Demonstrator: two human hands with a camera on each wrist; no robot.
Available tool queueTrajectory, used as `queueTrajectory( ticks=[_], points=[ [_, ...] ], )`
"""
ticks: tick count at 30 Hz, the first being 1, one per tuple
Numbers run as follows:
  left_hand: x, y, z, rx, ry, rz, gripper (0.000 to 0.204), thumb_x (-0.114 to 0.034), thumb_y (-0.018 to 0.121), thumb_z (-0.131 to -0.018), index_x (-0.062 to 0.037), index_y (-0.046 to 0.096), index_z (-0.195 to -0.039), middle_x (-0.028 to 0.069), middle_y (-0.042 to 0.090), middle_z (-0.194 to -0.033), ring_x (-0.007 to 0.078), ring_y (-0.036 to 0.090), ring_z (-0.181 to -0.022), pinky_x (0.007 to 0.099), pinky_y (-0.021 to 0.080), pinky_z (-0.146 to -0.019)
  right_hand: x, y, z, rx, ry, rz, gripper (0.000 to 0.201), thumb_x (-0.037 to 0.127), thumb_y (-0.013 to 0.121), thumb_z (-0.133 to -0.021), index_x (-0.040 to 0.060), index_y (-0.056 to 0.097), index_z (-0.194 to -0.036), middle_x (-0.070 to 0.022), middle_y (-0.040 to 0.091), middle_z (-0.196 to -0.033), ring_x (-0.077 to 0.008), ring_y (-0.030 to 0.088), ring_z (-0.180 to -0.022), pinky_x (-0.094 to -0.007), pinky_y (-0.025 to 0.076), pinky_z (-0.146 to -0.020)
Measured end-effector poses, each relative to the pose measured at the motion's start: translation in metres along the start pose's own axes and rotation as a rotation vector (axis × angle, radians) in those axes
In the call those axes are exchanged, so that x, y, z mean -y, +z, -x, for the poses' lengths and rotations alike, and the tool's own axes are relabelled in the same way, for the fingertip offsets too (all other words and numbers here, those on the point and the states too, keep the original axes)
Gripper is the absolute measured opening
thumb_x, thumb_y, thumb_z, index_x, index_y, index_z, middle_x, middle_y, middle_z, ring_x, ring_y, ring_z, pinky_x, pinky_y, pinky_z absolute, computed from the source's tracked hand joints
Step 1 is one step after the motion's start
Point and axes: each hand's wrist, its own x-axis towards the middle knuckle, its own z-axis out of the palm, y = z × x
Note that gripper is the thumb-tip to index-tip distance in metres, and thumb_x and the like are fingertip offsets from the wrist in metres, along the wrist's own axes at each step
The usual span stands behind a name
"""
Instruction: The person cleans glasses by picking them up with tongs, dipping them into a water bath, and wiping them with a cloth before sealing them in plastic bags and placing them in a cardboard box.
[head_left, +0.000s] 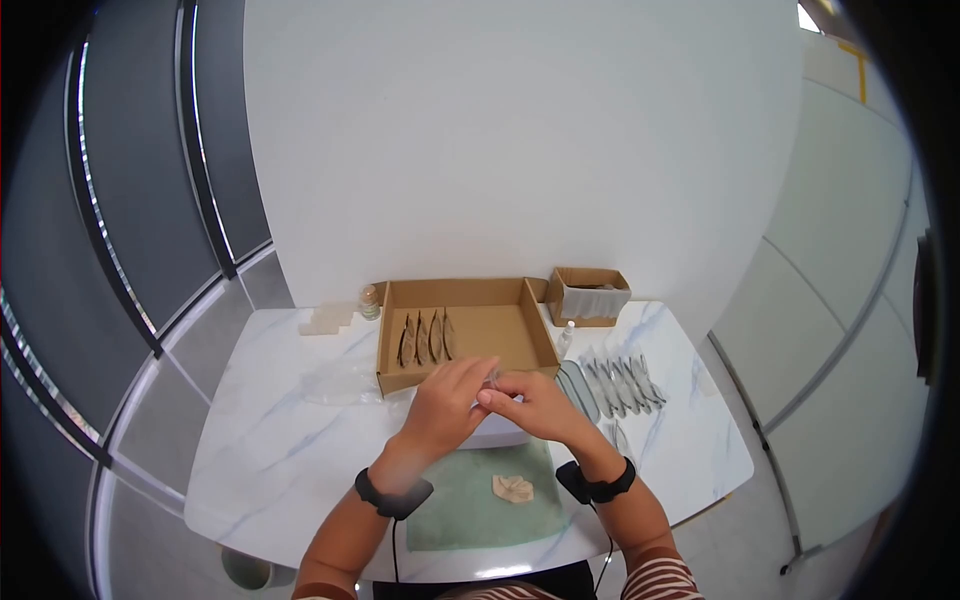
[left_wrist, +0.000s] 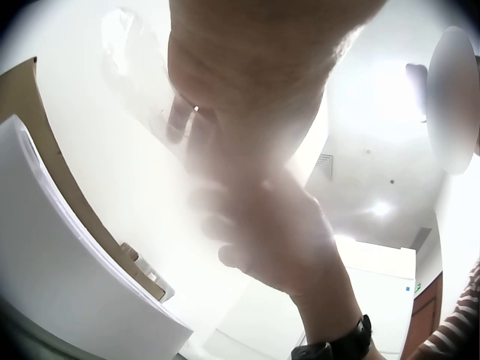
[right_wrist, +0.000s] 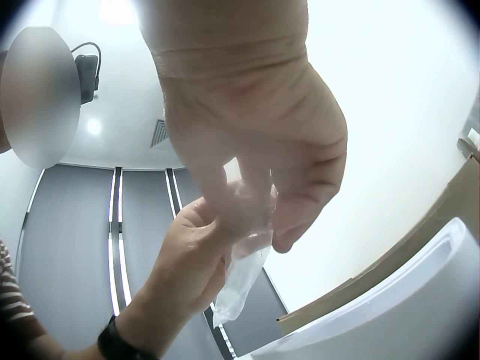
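Note:
Both hands meet above a white rounded container (head_left: 497,432) in the head view. My left hand (head_left: 440,408) and my right hand (head_left: 538,405) hold a clear plastic bag (right_wrist: 246,274) between their fingertips. Part of the bag hangs below the right fingers in the right wrist view, limp and see-through. From the left wrist, more of the clear film (left_wrist: 127,64) stretches out past the left hand. The fingers hide much of the bag, and haze blurs both wrist views. Beneath the hands lies a green cloth (head_left: 460,515) with a crumpled beige cloth (head_left: 513,488) on it.
Behind the hands, an open cardboard tray (head_left: 500,345) contains several slim brown, dark-edged items (head_left: 435,338). Several clear packets (head_left: 625,385) lie in a row at right, near a spray bottle (head_left: 566,338) and small cardboard box (head_left: 597,305). A jar (head_left: 369,303) stands left.

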Motion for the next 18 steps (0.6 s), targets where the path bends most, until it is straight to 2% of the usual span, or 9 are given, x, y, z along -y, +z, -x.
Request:
queueTrajectory(
  ticks=[1,5,7,8,11,13,18],
  points=[
    [0.0,0.0,-0.001,0.007,0.024,-0.009,0.052,-0.013,0.076,-0.08,-0.0015,0.06,-0.128,0.0157,0.065,-0.113,0.0367,0.063,-0.102,0.0448,0.051,-0.088,0.001,-0.003,-0.001,0.073,0.065,0.073,0.036,0.036,0.065,-0.101,0.0008,0.072,-0.097,-0.0053,0.064,-0.077,-0.0128,0.057,-0.073,-0.0308,0.047,-0.068],
    [-0.003,-0.005,-0.002,-0.01,0.049,-0.032,0.053,-0.007,0.077,-0.078,-0.0005,0.061,-0.128,0.0172,0.065,-0.112,0.0361,0.064,-0.101,0.0439,0.052,-0.085,0.016,-0.011,0.002,0.087,0.061,0.072,0.038,0.037,0.064,-0.101,0.0007,0.07,-0.091,-0.0063,0.064,-0.077,-0.013,0.057,-0.074,-0.0303,0.047,-0.069],
    [-0.001,-0.007,-0.001,0.0,0.002,0.027,0.053,-0.009,0.077,-0.08,-0.0007,0.061,-0.129,0.0169,0.065,-0.111,0.0364,0.064,-0.101,0.0433,0.052,-0.085,0.017,-0.01,0.004,0.069,0.04,0.118,0.037,0.036,0.063,-0.1,0.0014,0.073,-0.09,-0.0112,0.069,-0.078,-0.0207,0.061,-0.072,-0.0352,0.048,-0.068],
    [-0.002,-0.007,-0.001,-0.003,0.002,0.028,0.053,-0.009,0.077,-0.08,-0.0007,0.061,-0.129,0.0169,0.065,-0.111,0.0364,0.064,-0.101,0.0433,0.052,-0.085,0.02,-0.009,0.005,0.069,0.04,0.12,0.037,0.036,0.063,-0.1,0.0014,0.073,-0.09,-0.0112,0.069,-0.078,-0.0207,0.061,-0.072,-0.0352,0.048,-0.068],
    [-0.006,-0.007,-0.003,-0.028,-0.025,0.038,0.054,-0.012,0.078,-0.079,-0.0003,0.06,-0.129,0.0171,0.066,-0.11,0.0366,0.063,-0.102,0.0435,0.051,-0.086,0.029,-0.006,0.007,0.003,0.092,0.029,0.035,0.034,0.061,-0.102,0.0021,0.075,-0.096,-0.0116,0.069,-0.079,-0.0211,0.062,-0.073,-0.0351,0.049,-0.069],
    [-0.009,-0.007,-0.003,-0.109,-0.027,-0.01,0.055,-0.014,0.079,-0.079,0.0006,0.061,-0.128,0.0171,0.066,-0.109,0.0362,0.063,-0.102,0.0436,0.051,-0.088,0.03,-0.004,0.006,-0.047,0.073,-0.005,0.034,0.033,0.059,-0.103,0.0031,0.075,-0.104,-0.0129,0.069,-0.082,-0.022,0.063,-0.075,-0.0345,0.049,-0.07],
    [-0.015,-0.012,-0.005,-0.131,-0.066,-0.023,0.052,-0.014,0.08,-0.078,0.001,0.062,-0.125,0.0173,0.066,-0.108,0.036,0.063,-0.101,0.0436,0.051,-0.087,0.032,0.003,0.005,-0.118,-0.005,0.017,0.032,0.032,0.059,-0.103,0.0042,0.074,-0.111,-0.0127,0.068,-0.082,-0.0217,0.061,-0.073,-0.0341,0.048,-0.068]
  ],
)
